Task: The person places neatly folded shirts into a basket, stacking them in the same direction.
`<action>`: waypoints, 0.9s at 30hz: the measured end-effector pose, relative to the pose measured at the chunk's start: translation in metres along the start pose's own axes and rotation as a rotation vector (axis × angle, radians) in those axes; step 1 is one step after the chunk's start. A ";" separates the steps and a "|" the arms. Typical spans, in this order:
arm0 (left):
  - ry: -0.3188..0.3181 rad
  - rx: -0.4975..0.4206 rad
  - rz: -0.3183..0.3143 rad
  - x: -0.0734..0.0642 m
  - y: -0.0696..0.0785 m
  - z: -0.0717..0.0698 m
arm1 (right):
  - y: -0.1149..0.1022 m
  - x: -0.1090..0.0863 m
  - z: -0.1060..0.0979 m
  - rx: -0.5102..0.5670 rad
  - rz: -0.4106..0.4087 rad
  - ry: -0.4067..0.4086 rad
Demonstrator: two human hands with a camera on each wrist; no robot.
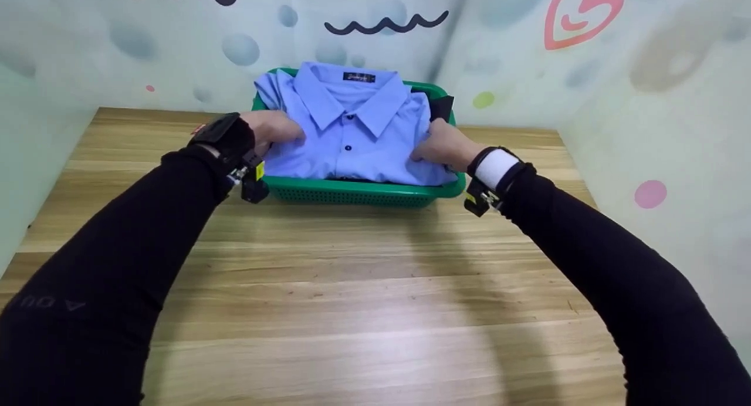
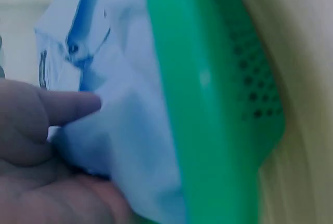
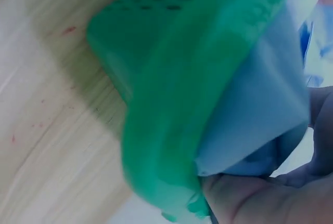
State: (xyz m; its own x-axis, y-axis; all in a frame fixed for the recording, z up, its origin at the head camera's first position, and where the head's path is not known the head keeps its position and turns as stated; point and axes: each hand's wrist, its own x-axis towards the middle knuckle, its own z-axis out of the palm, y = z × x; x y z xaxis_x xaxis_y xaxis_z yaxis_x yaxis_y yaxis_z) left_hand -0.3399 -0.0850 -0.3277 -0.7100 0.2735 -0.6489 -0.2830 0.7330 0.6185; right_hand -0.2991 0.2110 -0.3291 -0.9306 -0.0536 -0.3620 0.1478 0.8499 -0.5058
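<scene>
A folded light blue collared shirt [image 1: 358, 151] lies in a green plastic basket [image 1: 352, 190], its collar toward the wall and a dark label inside the neck. My left hand [image 1: 273, 130] holds the shirt's left side. In the left wrist view the thumb [image 2: 73, 104] lies on top of the fabric and the fingers tuck under its edge. On the opposite side my right hand [image 1: 446, 145] grips the shirt near the basket's right rim. The right wrist view has the folded fabric [image 3: 255, 109] between thumb and fingers, right beside the green rim [image 3: 156, 151].
Black fabric [image 1: 441, 108] shows at the basket's back right corner. The basket stands on a wood-grain table [image 1: 352, 288] close to the printed back wall [image 1: 499, 60]. Pale side walls border the table left and right. A small red item [image 1: 198, 128] peeks out behind the left wrist.
</scene>
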 end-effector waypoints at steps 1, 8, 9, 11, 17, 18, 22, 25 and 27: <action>0.030 -0.019 0.008 -0.004 0.001 0.002 | 0.000 -0.003 -0.001 -0.009 -0.004 0.005; 0.208 -0.151 0.052 -0.034 0.007 0.006 | 0.003 -0.016 -0.009 -0.032 -0.045 0.061; 0.222 -0.167 0.064 -0.037 0.006 0.006 | 0.004 -0.017 -0.010 -0.026 -0.057 0.068; 0.248 -0.186 0.091 -0.042 0.004 0.006 | 0.007 -0.021 -0.012 -0.018 -0.085 0.086; 0.366 -0.158 0.215 -0.057 -0.015 0.015 | 0.015 -0.039 -0.018 0.029 -0.160 0.138; 0.394 -0.144 0.235 -0.060 -0.019 0.018 | 0.017 -0.042 -0.019 0.045 -0.166 0.144; 0.475 -0.121 0.313 -0.068 -0.036 0.027 | 0.029 -0.054 -0.023 0.123 -0.165 0.146; 0.514 -0.131 0.364 -0.073 -0.049 0.031 | 0.040 -0.062 -0.025 0.162 -0.162 0.139; 0.537 -0.153 0.384 -0.075 -0.057 0.033 | 0.049 -0.067 -0.026 0.174 -0.167 0.144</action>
State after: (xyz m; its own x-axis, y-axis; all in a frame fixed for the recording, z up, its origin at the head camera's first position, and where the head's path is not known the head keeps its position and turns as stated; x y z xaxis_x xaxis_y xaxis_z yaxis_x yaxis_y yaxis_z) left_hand -0.2488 -0.1270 -0.3288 -0.9890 0.1210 -0.0848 -0.0064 0.5386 0.8425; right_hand -0.2385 0.2694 -0.3096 -0.9830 -0.0996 -0.1541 0.0326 0.7320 -0.6806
